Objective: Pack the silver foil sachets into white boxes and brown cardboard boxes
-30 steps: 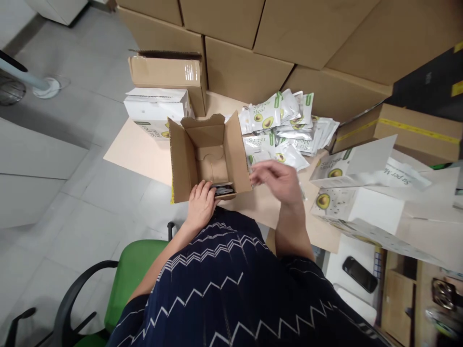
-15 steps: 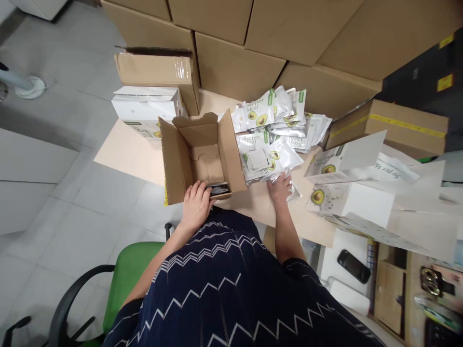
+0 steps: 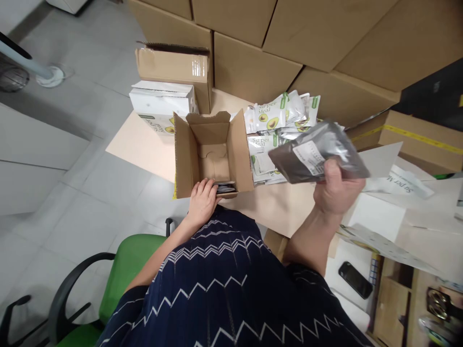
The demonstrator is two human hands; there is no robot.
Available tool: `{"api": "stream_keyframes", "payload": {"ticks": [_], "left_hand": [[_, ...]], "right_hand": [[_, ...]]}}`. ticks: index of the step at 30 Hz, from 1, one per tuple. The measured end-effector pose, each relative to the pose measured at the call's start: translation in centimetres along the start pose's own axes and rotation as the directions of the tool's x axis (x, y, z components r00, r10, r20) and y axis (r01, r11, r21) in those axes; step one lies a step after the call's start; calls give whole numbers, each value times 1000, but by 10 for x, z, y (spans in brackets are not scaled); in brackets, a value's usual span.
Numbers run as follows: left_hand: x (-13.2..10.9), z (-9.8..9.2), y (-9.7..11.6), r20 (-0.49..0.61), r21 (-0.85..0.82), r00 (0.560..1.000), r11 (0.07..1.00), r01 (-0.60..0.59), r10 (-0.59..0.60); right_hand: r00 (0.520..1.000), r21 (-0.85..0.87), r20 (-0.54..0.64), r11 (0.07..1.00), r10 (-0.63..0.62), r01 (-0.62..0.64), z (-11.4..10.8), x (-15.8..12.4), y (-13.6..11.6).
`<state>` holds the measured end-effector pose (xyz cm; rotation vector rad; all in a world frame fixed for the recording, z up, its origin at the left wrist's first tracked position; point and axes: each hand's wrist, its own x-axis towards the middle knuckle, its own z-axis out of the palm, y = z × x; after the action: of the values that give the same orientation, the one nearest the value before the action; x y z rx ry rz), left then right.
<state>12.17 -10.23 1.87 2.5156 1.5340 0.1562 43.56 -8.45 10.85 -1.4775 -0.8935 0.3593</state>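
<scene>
An open brown carton (image 3: 188,154) stands on the tan table (image 3: 144,149) in front of me. My left hand (image 3: 202,201) rests on its near edge, fingers curled over packets (image 3: 224,187) standing inside. My right hand (image 3: 335,192) is raised to the right of the carton and grips a stack of silver pouches (image 3: 318,152), their backs and a white label facing me. Behind it lies a pile of white avocado-print pouches (image 3: 275,115).
Large brown cartons (image 3: 307,33) are stacked at the back. A white printed box (image 3: 162,99) and a smaller taped carton (image 3: 173,65) stand left of the pile. A taped box (image 3: 415,140) and flat white boxes lie at right. A phone (image 3: 355,280) is lower right; a green chair (image 3: 119,284) lower left.
My right hand went down to the pouches on the table, took a stack and lifted it up to the right. My left hand stayed on the carton's edge.
</scene>
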Motion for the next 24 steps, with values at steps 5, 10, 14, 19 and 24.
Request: {"api": "stream_keyframes", "payload": {"ticks": [5,10,14,19,24], "left_hand": [[0,-3,1,8,13,1000,1000,-10,10],[0,-1,2,-20,31,1000,999,-17,18],[0,0,3,-13,51,1000,999,-11,12],[0,2,2,-22,40,1000,999,-7,8],[2,4,0,-43,41,998,998,-44,46]], "right_hand": [[898,73,359,967,-254,244,67,-6,-60],[636,27,730,941,-249,338,150,-23,-53],[536,-68,833,935,-139,349,192,-35,-29],[341,-245,937,838,76,487,202,-32,0],[104,-318,910,514,401,797,206,-33,13]]}}
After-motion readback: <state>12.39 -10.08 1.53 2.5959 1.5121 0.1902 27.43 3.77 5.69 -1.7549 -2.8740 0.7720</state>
